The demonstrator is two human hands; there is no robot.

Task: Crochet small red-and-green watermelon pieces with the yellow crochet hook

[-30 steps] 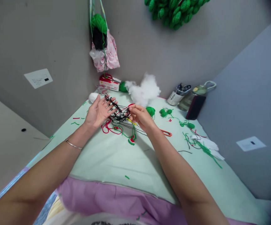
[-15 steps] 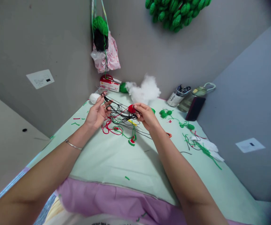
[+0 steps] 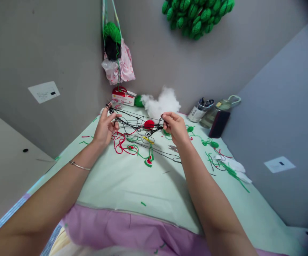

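Observation:
A loose tangle of black yarn (image 3: 132, 122) is stretched between my two hands above the table. My left hand (image 3: 106, 126) has strands looped over its fingers and holds one end of the tangle. The other end is pinched in the fingertips of my right hand (image 3: 174, 126). A red yarn ball (image 3: 149, 124) shows behind the strands, close to my right hand. Below lie loops of red yarn (image 3: 120, 145) and a small crocheted watermelon slice (image 3: 148, 160) on a green cord. Scissors (image 3: 173, 148) lie partly hidden beside my right wrist.
White stuffing (image 3: 164, 103) sits at the back by a red and white box (image 3: 123, 96). A pen cup (image 3: 198, 110), a bottle (image 3: 218, 108) and a dark phone (image 3: 219, 124) stand at the right. Green yarn scraps (image 3: 232, 170) lie nearer. A bag (image 3: 120, 64) hangs in the corner.
My hands have moved farther apart, spreading the black yarn wider. My right hand has shifted right, away from the red ball, and the scissors now show more. The view has shifted slightly.

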